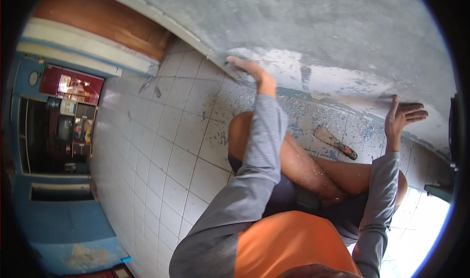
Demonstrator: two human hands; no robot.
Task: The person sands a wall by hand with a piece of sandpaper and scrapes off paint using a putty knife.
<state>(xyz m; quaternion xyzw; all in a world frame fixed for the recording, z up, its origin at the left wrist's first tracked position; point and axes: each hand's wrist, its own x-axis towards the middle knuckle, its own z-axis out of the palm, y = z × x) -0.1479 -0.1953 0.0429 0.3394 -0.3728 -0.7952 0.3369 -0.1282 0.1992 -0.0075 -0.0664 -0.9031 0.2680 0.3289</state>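
Note:
My left hand (253, 72) is raised against the lower part of a grey wall (330, 24), near the wall's left edge; whether anything lies under its palm cannot be told. My right hand (402, 113) is at the wall's right part, fingers spread, with no object visible in it. Between the two hands runs a whitish scraped band (282, 67) low on the wall, with patchy paint remnants. On the floor below the wall, in front of my crossed legs, lies a putty knife or scraper (334, 142) with a worn blade and a dark, red-marked handle.
Paint flakes are scattered over the white floor tiles (183, 131) along the wall's foot. A wooden panel (102, 19) and a pale frame stand at the upper left. Farther left are a red cabinet (71, 85), shelves and a blue wall (62, 219).

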